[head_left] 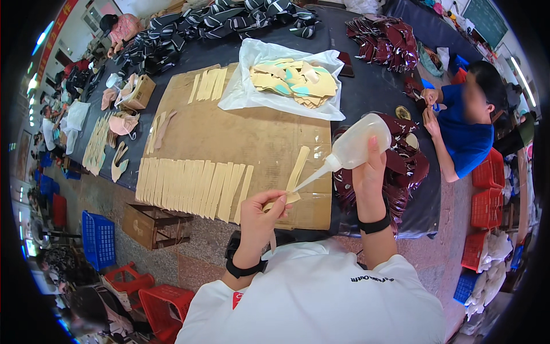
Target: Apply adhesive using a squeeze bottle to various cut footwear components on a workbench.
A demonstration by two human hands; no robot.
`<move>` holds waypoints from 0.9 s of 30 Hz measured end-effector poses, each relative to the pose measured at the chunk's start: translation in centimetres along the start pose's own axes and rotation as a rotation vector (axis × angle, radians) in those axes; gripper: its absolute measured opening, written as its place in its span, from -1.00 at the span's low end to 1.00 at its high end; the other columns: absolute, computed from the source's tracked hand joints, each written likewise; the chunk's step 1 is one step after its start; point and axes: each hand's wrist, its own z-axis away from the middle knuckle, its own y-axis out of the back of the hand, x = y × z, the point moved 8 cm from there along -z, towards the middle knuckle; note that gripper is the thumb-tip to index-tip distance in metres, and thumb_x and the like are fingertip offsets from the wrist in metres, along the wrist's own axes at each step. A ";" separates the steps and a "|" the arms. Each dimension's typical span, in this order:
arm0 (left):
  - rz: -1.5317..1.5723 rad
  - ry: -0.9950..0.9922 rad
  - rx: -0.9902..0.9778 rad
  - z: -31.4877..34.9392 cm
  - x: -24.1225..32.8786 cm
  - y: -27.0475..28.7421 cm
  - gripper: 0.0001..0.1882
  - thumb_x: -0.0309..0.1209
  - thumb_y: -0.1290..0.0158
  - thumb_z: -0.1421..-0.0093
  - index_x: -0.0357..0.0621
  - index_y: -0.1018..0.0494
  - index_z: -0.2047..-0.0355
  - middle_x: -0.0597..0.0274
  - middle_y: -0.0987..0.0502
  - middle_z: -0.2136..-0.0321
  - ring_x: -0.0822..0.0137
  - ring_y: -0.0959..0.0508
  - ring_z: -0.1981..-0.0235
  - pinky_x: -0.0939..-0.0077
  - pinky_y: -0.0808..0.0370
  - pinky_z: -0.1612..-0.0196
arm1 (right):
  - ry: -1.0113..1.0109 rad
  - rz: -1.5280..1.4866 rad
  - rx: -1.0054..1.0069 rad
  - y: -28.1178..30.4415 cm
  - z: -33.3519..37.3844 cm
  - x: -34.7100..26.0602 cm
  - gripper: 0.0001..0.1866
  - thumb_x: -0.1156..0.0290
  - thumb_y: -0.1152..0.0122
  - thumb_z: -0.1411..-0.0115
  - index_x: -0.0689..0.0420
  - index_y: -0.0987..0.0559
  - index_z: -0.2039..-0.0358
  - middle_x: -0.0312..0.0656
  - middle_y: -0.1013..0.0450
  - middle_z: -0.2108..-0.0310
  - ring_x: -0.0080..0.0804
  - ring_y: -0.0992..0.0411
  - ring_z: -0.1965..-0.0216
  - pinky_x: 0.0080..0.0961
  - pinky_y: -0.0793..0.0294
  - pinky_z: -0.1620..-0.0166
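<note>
On the cardboard sheet point(252, 137), head view:
Left hand point(260, 215): pinching closed on the near end of a tan strip point(297, 172), holding it just above the sheet's near edge
Right hand point(369, 172): gripping a translucent squeeze bottle point(358, 143) over the sheet's right edge, its nozzle touching the strip
Strip row point(192, 183): lying side by side on the sheet, left of the held strip
Plastic bag point(258, 80): resting at the sheet's far right corner, holding tan cut pieces
Co-worker in blue point(467, 132): sitting well right of the sheet
</note>
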 end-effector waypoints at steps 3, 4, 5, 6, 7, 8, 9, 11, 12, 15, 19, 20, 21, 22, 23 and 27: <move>0.042 0.000 0.020 0.1 0.2 0.0 -0.86 -0.57 -0.02 -0.08 -0.39 -0.46 0.33 0.15 -0.52 0.51 0.51 -0.50 0.54 0.76 -0.42 0.52 | -0.013 0.002 -0.004 0.1 0.1 0.2 -0.58 0.25 0.00 -0.19 0.19 -0.27 0.00 -0.21 -0.33 0.11 -0.40 -0.33 0.09 -0.41 -0.34 0.02; 0.042 0.000 0.020 0.1 0.2 0.1 -0.86 -0.57 -0.02 -0.08 -0.39 -0.46 0.33 0.15 -0.52 0.51 0.51 -0.50 0.54 0.76 -0.42 0.52 | -0.013 0.002 -0.005 0.3 0.1 0.3 -0.58 0.25 0.00 -0.19 0.19 -0.27 0.00 -0.21 -0.33 0.11 -0.40 -0.33 0.09 -0.41 -0.34 0.02; 0.059 0.012 0.035 0.1 0.0 0.3 -0.86 -0.57 -0.02 -0.08 -0.39 -0.46 0.33 0.15 -0.52 0.52 0.52 -0.50 0.55 0.76 -0.41 0.52 | -0.028 0.009 -0.009 0.7 0.3 0.6 -0.57 0.25 0.01 -0.19 0.18 -0.27 -0.01 -0.21 -0.33 0.11 -0.40 -0.33 0.09 -0.41 -0.34 0.02; 0.073 0.025 0.052 0.0 -0.1 0.5 -0.86 -0.57 -0.01 -0.08 -0.39 -0.46 0.33 0.16 -0.51 0.53 0.52 -0.50 0.56 0.77 -0.41 0.53 | -0.044 0.014 -0.013 1.0 0.4 0.8 -0.57 0.24 0.02 -0.20 0.18 -0.26 -0.01 -0.21 -0.33 0.11 -0.41 -0.33 0.09 -0.41 -0.34 0.03; 0.072 0.026 0.054 -0.1 -0.2 0.6 -0.86 -0.57 -0.01 -0.08 -0.39 -0.46 0.33 0.16 -0.51 0.53 0.52 -0.50 0.56 0.77 -0.41 0.53 | -0.046 0.013 -0.013 1.1 0.5 0.8 -0.57 0.24 0.02 -0.20 0.18 -0.26 -0.01 -0.21 -0.33 0.11 -0.41 -0.33 0.09 -0.41 -0.34 0.03; 0.066 0.025 0.047 -0.2 -0.3 0.7 -0.86 -0.57 -0.01 -0.08 -0.39 -0.46 0.33 0.16 -0.51 0.53 0.52 -0.49 0.56 0.77 -0.40 0.53 | -0.065 0.023 -0.026 1.0 0.6 0.9 -0.57 0.24 0.02 -0.20 0.18 -0.26 -0.02 -0.21 -0.33 0.11 -0.40 -0.33 0.09 -0.41 -0.35 0.03; 0.061 0.023 0.038 -0.3 -0.3 0.7 -0.86 -0.57 -0.01 -0.08 -0.40 -0.46 0.33 0.17 -0.51 0.53 0.53 -0.48 0.57 0.77 -0.40 0.53 | -0.081 0.035 -0.040 0.9 0.7 0.9 -0.56 0.23 0.02 -0.19 0.18 -0.25 -0.02 -0.21 -0.33 0.11 -0.40 -0.34 0.10 -0.41 -0.35 0.03; 0.086 0.019 0.028 -0.2 -0.2 0.7 -0.86 -0.57 -0.01 -0.09 -0.39 -0.46 0.34 0.17 -0.51 0.53 0.54 -0.48 0.57 0.77 -0.40 0.53 | -0.111 -0.014 -0.037 1.2 0.5 1.2 -0.56 0.23 0.02 -0.19 0.17 -0.25 -0.02 -0.21 -0.33 0.11 -0.40 -0.34 0.10 -0.41 -0.35 0.03; 0.110 0.016 0.018 -0.1 -0.2 0.6 -0.86 -0.57 -0.01 -0.09 -0.39 -0.46 0.34 0.18 -0.50 0.53 0.54 -0.48 0.58 0.77 -0.40 0.53 | -0.141 -0.064 -0.034 1.2 0.4 1.5 -0.55 0.22 0.01 -0.19 0.16 -0.24 -0.03 -0.21 -0.32 0.11 -0.40 -0.34 0.10 -0.41 -0.35 0.03; 0.080 0.035 -0.005 0.1 -0.5 0.4 -0.87 -0.56 -0.01 -0.09 -0.38 -0.47 0.35 0.17 -0.51 0.54 0.56 -0.46 0.60 0.78 -0.38 0.54 | -0.115 -0.053 0.013 1.0 0.2 1.5 -0.53 0.20 -0.01 -0.17 0.16 -0.24 -0.02 -0.20 -0.33 0.11 -0.40 -0.35 0.10 -0.41 -0.37 0.03; 0.021 0.029 -0.104 0.4 -0.7 0.0 -0.85 -0.55 0.01 -0.11 -0.35 -0.44 0.31 0.20 -0.50 0.51 0.56 -0.45 0.54 0.76 -0.39 0.49 | -0.103 -0.032 0.081 1.0 0.1 1.7 -0.53 0.19 -0.04 -0.16 0.16 -0.25 -0.01 -0.20 -0.33 0.11 -0.38 -0.35 0.09 -0.40 -0.38 0.03; 0.024 0.022 -0.140 0.6 -0.8 -0.4 -0.85 -0.53 0.05 -0.14 -0.33 -0.40 0.29 0.23 -0.49 0.51 0.55 -0.44 0.51 0.72 -0.40 0.44 | -0.101 -0.032 0.088 1.0 0.2 1.8 -0.54 0.19 -0.05 -0.16 0.16 -0.26 0.00 -0.20 -0.33 0.11 -0.37 -0.36 0.09 -0.41 -0.38 0.02; 0.029 0.015 -0.175 0.8 -1.0 -0.7 -0.85 -0.50 0.09 -0.17 -0.32 -0.37 0.27 0.25 -0.47 0.50 0.54 -0.44 0.48 0.69 -0.40 0.40 | -0.100 -0.031 0.094 1.2 0.2 1.9 -0.54 0.20 -0.05 -0.15 0.17 -0.26 0.01 -0.20 -0.33 0.11 -0.36 -0.36 0.09 -0.41 -0.39 0.02; 0.029 0.014 -0.173 0.9 -1.7 -0.3 -0.85 -0.50 0.09 -0.17 -0.32 -0.37 0.27 0.25 -0.47 0.50 0.54 -0.44 0.48 0.69 -0.40 0.40 | -0.101 -0.032 0.092 1.4 0.2 2.0 -0.54 0.20 -0.05 -0.15 0.17 -0.26 0.01 -0.20 -0.33 0.11 -0.36 -0.36 0.09 -0.41 -0.39 0.02; 0.003 0.081 -0.223 0.9 -4.0 0.2 -0.85 -0.48 0.14 -0.20 -0.30 -0.35 0.27 0.26 -0.46 0.51 0.53 -0.43 0.46 0.66 -0.40 0.38 | -0.119 -0.047 0.114 2.0 0.2 2.2 -0.54 0.20 -0.05 -0.15 0.16 -0.26 0.01 -0.19 -0.33 0.11 -0.35 -0.36 0.08 -0.40 -0.39 0.02; -0.077 0.258 -0.193 0.9 -11.9 3.8 -0.81 -0.41 0.22 -0.25 -0.27 -0.33 0.28 0.27 -0.43 0.55 0.49 -0.42 0.47 0.62 -0.39 0.36 | -0.202 -0.118 0.183 3.3 0.7 2.7 -0.60 0.26 -0.05 -0.16 0.15 -0.28 0.04 -0.20 -0.34 0.14 -0.37 -0.36 0.09 -0.41 -0.44 0.08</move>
